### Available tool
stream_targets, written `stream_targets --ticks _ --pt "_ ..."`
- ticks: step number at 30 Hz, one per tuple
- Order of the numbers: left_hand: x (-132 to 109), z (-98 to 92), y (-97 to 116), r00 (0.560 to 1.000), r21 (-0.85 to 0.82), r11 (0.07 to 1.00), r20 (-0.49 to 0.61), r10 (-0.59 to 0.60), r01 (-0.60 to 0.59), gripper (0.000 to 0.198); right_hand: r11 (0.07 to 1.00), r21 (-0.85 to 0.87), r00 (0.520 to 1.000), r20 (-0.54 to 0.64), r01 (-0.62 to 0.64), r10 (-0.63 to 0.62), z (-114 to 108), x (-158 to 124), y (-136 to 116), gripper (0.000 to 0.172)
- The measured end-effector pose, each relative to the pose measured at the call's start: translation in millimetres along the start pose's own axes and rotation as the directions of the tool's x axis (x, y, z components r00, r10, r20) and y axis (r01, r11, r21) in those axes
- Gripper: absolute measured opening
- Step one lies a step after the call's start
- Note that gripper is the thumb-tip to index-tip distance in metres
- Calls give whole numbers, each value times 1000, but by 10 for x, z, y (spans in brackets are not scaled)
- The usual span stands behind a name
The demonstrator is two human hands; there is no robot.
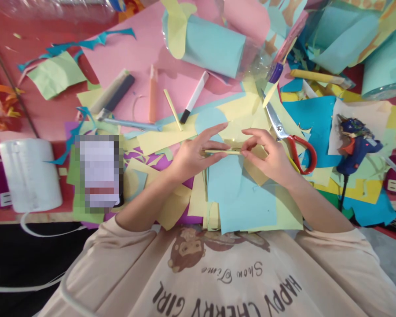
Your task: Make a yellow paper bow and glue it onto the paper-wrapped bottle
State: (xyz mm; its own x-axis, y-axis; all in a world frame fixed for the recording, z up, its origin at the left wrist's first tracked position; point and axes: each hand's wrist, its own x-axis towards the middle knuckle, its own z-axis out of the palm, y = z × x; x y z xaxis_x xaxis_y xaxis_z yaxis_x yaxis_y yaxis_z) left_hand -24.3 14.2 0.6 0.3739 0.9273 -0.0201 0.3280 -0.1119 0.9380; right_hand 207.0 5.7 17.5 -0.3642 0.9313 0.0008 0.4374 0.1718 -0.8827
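A thin, pale yellow paper strip or rolled stick is held level between both hands, above light blue paper. My left hand pinches its left part between thumb and fingers, with the index finger stretched out above. At the other end, my right hand grips the strip with thumb and fingertips. Whether it is folded or rolled I cannot tell. Below the hands lie light blue sheets over pale yellow paper. Red-handled scissors rest just right of my right hand, blades pointing away from me.
A blue glue gun lies at the right. Ahead are a black-and-white marker, a thin yellow stick and an orange pen. At left sit a blurred phone and a white power bank-like box. Light blue paper rolls stand farther back.
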Motion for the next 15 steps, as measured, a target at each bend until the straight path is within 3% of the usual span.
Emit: stream_targets --ticks 3,5,7,9,13,15 --pt "65 -70 1 977 -91 992 -200 72 -91 40 994 -93 998 -17 61 -63 -23 32 35 38" --pt "123 -149 -24 914 -91 986 -395 90 -137 30 974 -188 991 -19 130 -136 -29 52 79 37" --pt "176 -234 -66 872 -33 993 -483 81 -111 29 945 -268 981 -5 186 -195 -27 66 121 37" --pt "210 -297 -112 842 44 994 -527 112 -105 41 929 -302 974 1 215 -225 -28 71 140 37" --pt "198 -320 -148 869 129 991 -487 81 -20 49 942 -278 972 -85 188 -219 -56 68 89 10" --pt "166 -302 -128 879 111 994 -476 37 18 51 960 -244 973 -144 140 -178 -79 64 50 16"
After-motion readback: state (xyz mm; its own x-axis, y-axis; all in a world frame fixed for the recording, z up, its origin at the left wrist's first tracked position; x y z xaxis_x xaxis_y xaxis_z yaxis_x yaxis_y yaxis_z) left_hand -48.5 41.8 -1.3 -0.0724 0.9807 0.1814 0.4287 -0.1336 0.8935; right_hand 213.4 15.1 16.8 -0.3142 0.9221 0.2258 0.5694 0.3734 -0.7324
